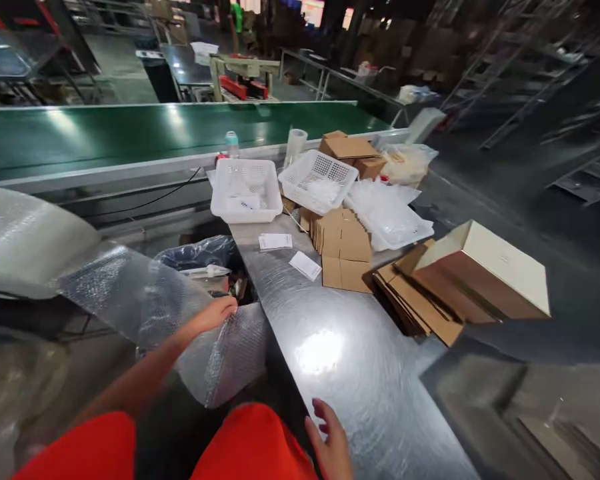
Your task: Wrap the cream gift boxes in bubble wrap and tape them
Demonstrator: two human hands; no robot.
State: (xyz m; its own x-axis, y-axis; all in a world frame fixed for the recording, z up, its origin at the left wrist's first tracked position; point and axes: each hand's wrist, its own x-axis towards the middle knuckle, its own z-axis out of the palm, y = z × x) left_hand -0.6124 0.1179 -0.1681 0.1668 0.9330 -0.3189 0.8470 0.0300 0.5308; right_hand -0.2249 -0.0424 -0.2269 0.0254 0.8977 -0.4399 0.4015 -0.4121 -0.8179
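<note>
My left hand [217, 315] is closed on the edge of a long sheet of bubble wrap [170, 300], which runs from a big roll [25, 243] at the left and hangs down beside the metal table [300, 313]. Over the table's near edge is my right hand [330, 440], its fingers apart and nothing in them. Farther up the table lie white paper slips [305, 265] and a row of folded brown cardboard [345, 247].
Two white baskets [246, 190] [318, 180] stand at the table's far end, beside plastic bags [390, 213]. Flattened cartons [420, 293] and a closed box [485, 270] are at the right. Behind runs a green conveyor [145, 130]. A lined bin [200, 252] is left of the table.
</note>
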